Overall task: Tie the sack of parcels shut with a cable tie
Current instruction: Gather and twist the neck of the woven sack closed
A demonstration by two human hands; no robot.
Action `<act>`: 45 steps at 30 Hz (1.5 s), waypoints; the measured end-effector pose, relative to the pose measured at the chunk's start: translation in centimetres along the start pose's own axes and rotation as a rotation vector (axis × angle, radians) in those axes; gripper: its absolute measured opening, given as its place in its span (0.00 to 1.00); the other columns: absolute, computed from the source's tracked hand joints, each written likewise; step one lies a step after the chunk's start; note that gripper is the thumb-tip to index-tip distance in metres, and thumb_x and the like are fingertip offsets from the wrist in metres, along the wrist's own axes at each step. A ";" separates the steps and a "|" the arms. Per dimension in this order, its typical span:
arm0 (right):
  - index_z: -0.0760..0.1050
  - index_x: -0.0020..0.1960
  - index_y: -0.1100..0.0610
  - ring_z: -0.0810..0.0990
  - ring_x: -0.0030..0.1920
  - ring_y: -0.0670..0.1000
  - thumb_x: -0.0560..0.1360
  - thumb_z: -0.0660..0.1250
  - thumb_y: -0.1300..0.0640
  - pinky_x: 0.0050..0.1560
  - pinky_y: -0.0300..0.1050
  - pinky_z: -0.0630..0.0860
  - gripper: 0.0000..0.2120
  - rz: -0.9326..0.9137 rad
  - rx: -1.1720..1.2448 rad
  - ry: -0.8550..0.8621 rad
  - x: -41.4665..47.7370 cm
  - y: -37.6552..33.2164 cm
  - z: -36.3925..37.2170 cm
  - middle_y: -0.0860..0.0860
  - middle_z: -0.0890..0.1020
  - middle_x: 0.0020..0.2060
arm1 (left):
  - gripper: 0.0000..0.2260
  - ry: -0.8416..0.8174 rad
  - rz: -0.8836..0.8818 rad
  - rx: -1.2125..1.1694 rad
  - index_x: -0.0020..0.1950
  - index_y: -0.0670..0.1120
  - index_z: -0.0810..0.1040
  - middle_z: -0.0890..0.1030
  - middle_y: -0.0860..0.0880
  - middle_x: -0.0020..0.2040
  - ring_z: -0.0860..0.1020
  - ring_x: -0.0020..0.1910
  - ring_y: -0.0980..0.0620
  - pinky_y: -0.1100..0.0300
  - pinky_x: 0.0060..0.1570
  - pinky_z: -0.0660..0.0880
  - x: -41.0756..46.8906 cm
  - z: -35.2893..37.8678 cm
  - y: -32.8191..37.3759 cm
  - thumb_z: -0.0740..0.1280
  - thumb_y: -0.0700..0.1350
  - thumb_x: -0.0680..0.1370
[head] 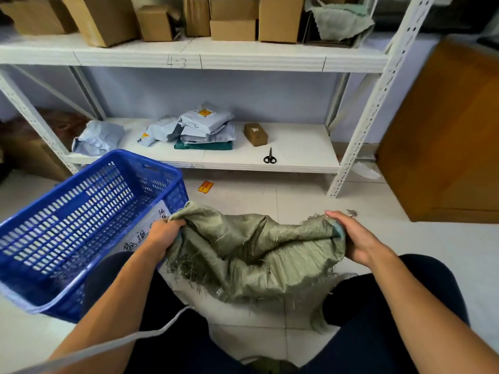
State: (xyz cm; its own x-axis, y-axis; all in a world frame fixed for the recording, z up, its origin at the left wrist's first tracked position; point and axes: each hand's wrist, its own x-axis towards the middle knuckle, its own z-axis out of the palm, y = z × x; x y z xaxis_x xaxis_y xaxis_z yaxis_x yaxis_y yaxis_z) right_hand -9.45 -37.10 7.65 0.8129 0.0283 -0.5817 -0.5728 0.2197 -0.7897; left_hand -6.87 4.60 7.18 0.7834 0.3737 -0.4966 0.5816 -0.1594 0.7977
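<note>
A grey-green woven sack (253, 255) with frayed edges stands on the floor between my knees. My left hand (164, 236) grips the left side of its mouth. My right hand (353, 238) grips the right side, with a bit of pale blue showing under the fingers. The mouth is stretched between both hands and folds over, so the inside is hidden. No cable tie shows in view. Several grey mailer parcels (205, 125) lie stacked on the low shelf beyond.
A blue plastic basket (81, 211) sits tilted against my left knee. Black scissors (270, 157) and a small cardboard box (256, 134) lie on the white bottom shelf (297, 155). Cardboard boxes fill the upper shelf. A brown cabinet (445, 136) stands at right.
</note>
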 end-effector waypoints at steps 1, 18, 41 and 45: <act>0.84 0.51 0.56 0.83 0.52 0.57 0.77 0.70 0.46 0.65 0.55 0.74 0.13 0.004 -0.021 -0.028 0.0 0.1 0.0 0.60 0.85 0.51 | 0.08 0.012 -0.006 -0.022 0.46 0.41 0.77 0.81 0.40 0.46 0.79 0.40 0.42 0.51 0.46 0.78 0.0 -0.1 0.0 0.68 0.45 0.81; 0.78 0.56 0.62 0.80 0.53 0.64 0.79 0.61 0.59 0.46 0.48 0.73 0.11 -0.034 -1.152 0.677 2.0 2.4 -1.9 0.63 0.82 0.55 | 0.09 0.321 -0.045 -0.644 0.45 0.44 0.76 0.79 0.45 0.46 0.76 0.36 0.53 0.57 0.36 0.75 0.8 -4.0 -0.8 0.60 0.35 0.81; 0.74 0.62 0.62 0.78 0.50 0.64 0.82 0.61 0.60 0.48 0.57 0.77 0.11 -0.591 -1.047 0.969 1.5 -1.5 -1.4 0.62 0.78 0.52 | 0.19 0.381 0.202 0.288 0.50 0.36 0.82 0.83 0.36 0.49 0.79 0.45 0.40 0.47 0.48 0.75 2.9 -9.4 5.0 0.74 0.53 0.76; 0.75 0.56 0.61 0.82 0.42 0.63 0.83 0.58 0.60 0.45 0.57 0.80 0.08 -0.450 -0.917 0.901 2.1 -3.2 -1.7 0.60 0.82 0.42 | 0.24 0.334 0.214 0.767 0.52 0.35 0.81 0.81 0.35 0.51 0.76 0.46 0.39 0.49 0.47 0.71 3.1 -11.7 10.0 0.70 0.58 0.78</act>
State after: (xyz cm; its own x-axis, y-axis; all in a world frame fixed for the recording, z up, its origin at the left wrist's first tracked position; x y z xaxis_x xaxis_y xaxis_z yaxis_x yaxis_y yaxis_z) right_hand -6.03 -39.36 8.62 0.7982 -0.5918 0.1129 -0.4296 -0.6904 -0.5821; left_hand -1.18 14.88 17.56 0.8575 0.4953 -0.1394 0.5104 -0.7847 0.3516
